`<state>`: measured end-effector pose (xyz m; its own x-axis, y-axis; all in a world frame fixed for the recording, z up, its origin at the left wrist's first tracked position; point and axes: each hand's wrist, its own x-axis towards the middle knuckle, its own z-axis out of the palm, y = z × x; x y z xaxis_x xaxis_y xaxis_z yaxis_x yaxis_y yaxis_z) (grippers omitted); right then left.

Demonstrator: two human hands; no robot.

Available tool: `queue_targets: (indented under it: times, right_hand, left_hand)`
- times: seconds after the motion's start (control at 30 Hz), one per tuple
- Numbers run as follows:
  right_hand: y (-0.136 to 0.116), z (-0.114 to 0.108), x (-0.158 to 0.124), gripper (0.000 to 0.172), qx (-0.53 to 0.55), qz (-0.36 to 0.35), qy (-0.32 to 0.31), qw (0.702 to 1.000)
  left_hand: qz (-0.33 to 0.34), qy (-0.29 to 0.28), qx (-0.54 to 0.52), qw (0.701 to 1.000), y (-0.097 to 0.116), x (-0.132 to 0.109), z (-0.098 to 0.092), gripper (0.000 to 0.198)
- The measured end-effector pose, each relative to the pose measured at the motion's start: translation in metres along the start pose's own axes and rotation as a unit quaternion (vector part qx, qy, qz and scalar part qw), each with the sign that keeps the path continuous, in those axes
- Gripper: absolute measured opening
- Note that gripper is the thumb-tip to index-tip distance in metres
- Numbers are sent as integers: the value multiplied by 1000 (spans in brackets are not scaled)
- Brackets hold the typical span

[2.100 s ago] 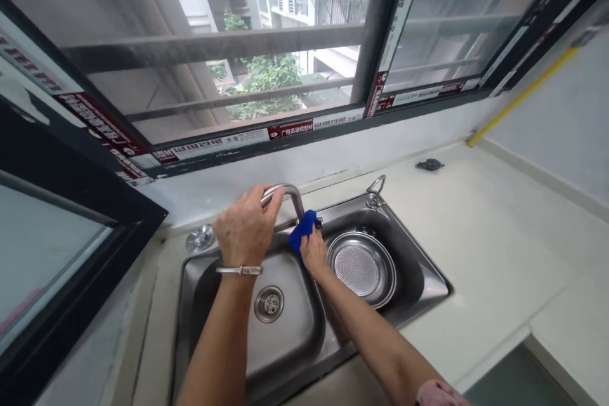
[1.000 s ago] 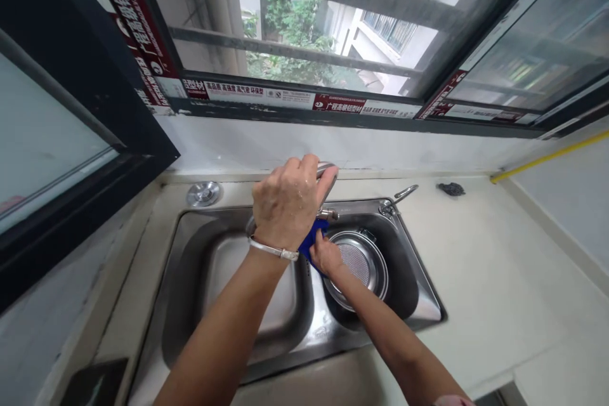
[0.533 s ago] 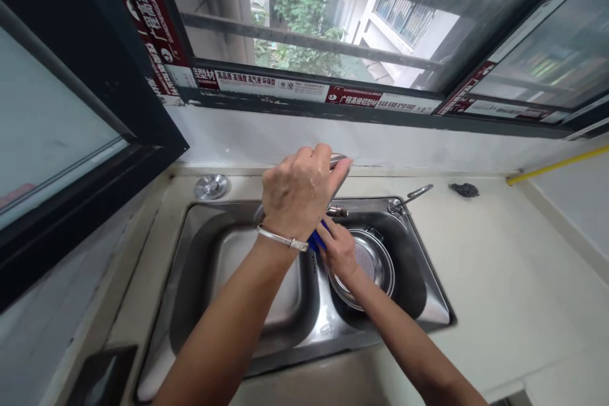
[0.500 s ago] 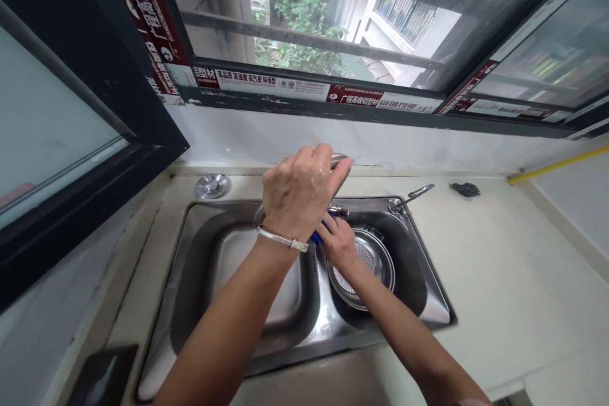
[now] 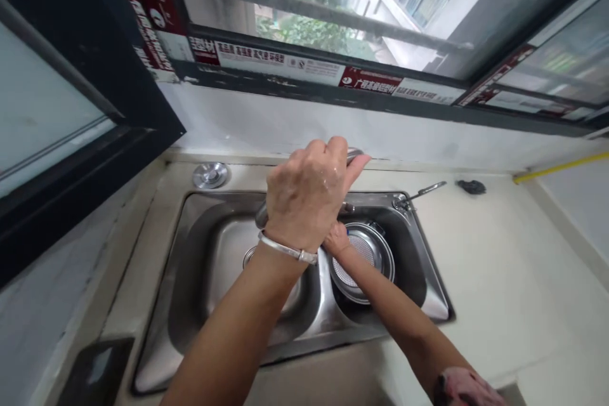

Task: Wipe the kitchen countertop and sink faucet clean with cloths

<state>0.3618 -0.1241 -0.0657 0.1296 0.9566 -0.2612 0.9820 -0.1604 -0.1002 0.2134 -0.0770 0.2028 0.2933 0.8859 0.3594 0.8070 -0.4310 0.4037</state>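
Observation:
My left hand, wearing a silver bracelet, is closed around a curved shiny metal pipe above the sink divider. The pipe looks like the tap's spout; most of it is hidden by the hand. Below, my right hand reaches in behind the left wrist, near the tap's base. A little blue shows at its fingers, which are mostly hidden; what the blue thing is I cannot make out. Beside this hand, a round steel strainer sits in the right basin.
The double steel sink is set in a pale counter. A drain stopper lies at back left. A thin metal spout stands at back right, near a dark scouring pad. An open window sash juts in from the left.
My right hand has shifted slightly left and down behind my left wrist, so less of the blue thing shows. My left hand keeps its grip. The view has tilted slightly.

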Motion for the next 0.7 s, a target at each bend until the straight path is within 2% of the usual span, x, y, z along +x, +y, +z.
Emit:
queue_targets:
  times: [0.1,0.2,0.27,0.33,0.37,0.4,0.47,0.53,0.63,0.67,0.7]
  right_hand:
    - [-3,2,-7,57,-29,-37,-3,999]
    - [-2,9,-28,61,-12,-30,-6,999]
    - [4,18,-46,65,44,-8,6,999]
    - [13,28,-64,65,156,24,25,987]
    - [19,34,-73,61,239,58,36,969]
    - [26,38,-80,54,328,104,46,938]
    - [41,44,-90,43,468,203,65,857]
    - [53,44,-93,45,559,276,100,775]
    - [57,38,-75,53,650,288,187,678]
    - [52,36,-63,54,652,279,209,673]
    - [45,34,-49,55,633,265,220,693]
  left_hand:
    - [-7,-3,-1,1000,0,1,-1,38]
    - [-8,1,-6,1000,0,4,-1,38]
    - [-10,7,0,1000,0,6,-2,39]
    - [-9,12,13,1000,1,6,-3,41]
    - [-8,13,18,1000,2,6,-3,42]
    - [-9,13,20,1000,3,6,-3,42]
    - [-11,16,19,1000,3,5,-1,43]
    - [-12,29,19,999,4,3,1,44]
    - [-3,44,17,999,4,0,4,45]
    - [0,46,15,999,5,0,4,45]
    - [3,48,16,999,5,-1,4,44]
